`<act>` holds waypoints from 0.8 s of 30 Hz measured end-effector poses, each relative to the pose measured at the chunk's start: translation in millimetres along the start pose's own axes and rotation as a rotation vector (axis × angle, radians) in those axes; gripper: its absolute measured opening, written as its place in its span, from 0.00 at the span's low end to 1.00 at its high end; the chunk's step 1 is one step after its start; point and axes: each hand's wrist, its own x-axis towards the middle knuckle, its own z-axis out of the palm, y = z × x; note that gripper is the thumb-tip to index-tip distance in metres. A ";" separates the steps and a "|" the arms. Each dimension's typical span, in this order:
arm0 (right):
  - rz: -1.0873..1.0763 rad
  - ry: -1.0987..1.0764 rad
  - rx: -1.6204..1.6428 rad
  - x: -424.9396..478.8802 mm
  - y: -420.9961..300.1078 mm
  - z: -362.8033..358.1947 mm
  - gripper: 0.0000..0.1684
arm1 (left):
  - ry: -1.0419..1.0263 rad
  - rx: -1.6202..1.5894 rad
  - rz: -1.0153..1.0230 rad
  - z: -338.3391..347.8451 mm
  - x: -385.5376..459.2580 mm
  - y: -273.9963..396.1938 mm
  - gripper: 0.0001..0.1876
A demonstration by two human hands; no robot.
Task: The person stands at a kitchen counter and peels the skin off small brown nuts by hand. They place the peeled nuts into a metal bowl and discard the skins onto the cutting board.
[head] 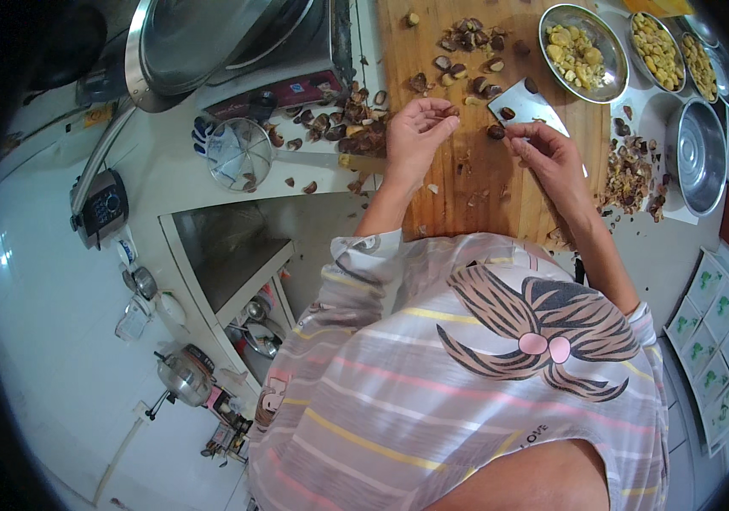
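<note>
My left hand [417, 137] is over the left part of a wooden cutting board [460, 211], a small brown chestnut piece [452, 112] pinched at its fingertips. On the right, my right hand [550, 153] has thumb and fingers drawn together beside a dark chestnut [495, 132]; whether it grips that chestnut is unclear. Partly under this hand lies a broad metal knife blade [534, 105], with a few chestnut pieces on it. Cut chestnuts [457, 70] and a heap of dark shells [472, 35] are farther up the board.
A steel bowl of peeled chestnuts [617, 70] stands at the board's upper right, with more bowls [700, 160] beyond. Shell scraps [629, 175] lie right of the board, others [364, 137] left. Further left are a wire strainer [240, 156], a glove [201, 135] and a pan [138, 83].
</note>
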 end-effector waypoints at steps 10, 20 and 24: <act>-0.259 0.002 0.043 -6.9 -36.7 21.5 0.16 | -0.177 -0.738 -0.399 24.7 -32.8 24.5 0.09; -0.117 0.004 0.137 -14.1 -34.0 11.0 0.14 | -0.071 -0.095 -0.014 50.5 -36.2 49.3 0.10; 0.010 0.011 0.344 -20.1 -31.7 8.6 0.12 | -0.166 -0.153 -0.050 52.1 -42.0 57.1 0.13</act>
